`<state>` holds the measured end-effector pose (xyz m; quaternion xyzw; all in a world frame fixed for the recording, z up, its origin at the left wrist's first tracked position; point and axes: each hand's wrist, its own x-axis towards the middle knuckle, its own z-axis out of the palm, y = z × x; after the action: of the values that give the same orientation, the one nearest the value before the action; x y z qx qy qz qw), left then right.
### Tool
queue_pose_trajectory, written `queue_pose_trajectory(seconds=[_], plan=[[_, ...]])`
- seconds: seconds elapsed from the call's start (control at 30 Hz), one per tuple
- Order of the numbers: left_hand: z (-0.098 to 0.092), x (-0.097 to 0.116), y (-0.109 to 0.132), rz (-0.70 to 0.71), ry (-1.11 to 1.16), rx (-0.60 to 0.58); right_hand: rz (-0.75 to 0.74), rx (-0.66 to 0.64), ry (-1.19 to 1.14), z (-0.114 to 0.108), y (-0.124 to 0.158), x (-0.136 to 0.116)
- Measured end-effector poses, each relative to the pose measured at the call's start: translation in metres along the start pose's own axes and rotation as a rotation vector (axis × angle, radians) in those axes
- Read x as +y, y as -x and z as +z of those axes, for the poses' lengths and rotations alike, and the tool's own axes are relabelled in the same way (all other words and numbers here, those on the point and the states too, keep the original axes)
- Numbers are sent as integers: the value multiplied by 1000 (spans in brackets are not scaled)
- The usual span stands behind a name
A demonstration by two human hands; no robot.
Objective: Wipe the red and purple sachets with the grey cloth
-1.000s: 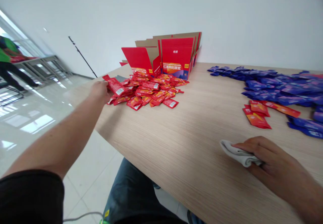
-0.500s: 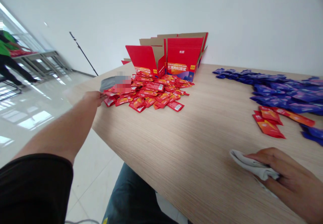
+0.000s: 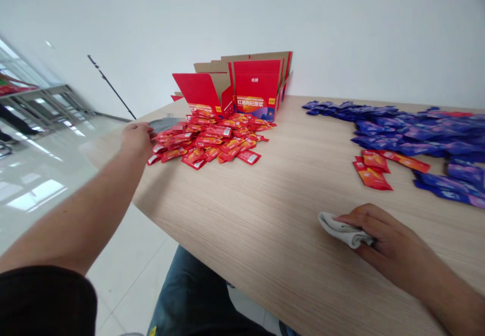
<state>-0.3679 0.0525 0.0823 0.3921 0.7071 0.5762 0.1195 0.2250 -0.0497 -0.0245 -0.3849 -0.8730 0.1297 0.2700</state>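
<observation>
In the head view, my right hand [image 3: 386, 242] pinches a folded whitish cloth [image 3: 344, 231] between thumb and fingers, low over the right front of the table. My left hand [image 3: 137, 138] is stretched to the left end of a heap of red sachets [image 3: 212, 141]. Its fingers are curled in beside a flat grey object [image 3: 161, 124], partly blurred out; what they grip, if anything, is hidden. A few red-orange sachets [image 3: 373, 174] lie apart from the heap, beyond my right hand.
Open red cartons [image 3: 257, 81] stand behind the heap, near the wall. Many blue sachets [image 3: 420, 129] spread across the table's back right. The wooden table [image 3: 242, 214] has its front edge at my legs. Another person is partly visible by tables [image 3: 56, 96] far left.
The view has turned slightly right. My left hand has shifted up towards the grey object. My right hand with the cloth sits farther left in the picture and nearer the loose red sachets.
</observation>
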Motion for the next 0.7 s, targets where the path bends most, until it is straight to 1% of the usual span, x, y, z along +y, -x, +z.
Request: queue_pose_trajectory(seconds=[0.1,0.17,0.27,0.33,0.4,0.47,0.57,0.63,0.7], plan=[[33,30,31,-58,159,-65,13,-1,-25,1,-4,-5],[58,50,59,-59,261,-162,24,4,-34,0,-6,-10],[98,77,109,-49,395,-371,42,-39,-29,-2,-11,-17],[123,89,142,-33,387,-515,66,-105,-43,-3,-14,-21],[150,95,173,10,335,-681,79,-149,-60,-5,-16,-24],[179,96,200,91,246,-825,80,-172,-62,-7,-17,-26],[223,95,233,275,75,-977,83,-188,-51,-8,-18,-28],[251,98,251,470,-31,-1039,84,-198,-42,-9,-18,-28],[277,105,267,721,-114,-1073,82,-208,-36,-9,-18,-28]])
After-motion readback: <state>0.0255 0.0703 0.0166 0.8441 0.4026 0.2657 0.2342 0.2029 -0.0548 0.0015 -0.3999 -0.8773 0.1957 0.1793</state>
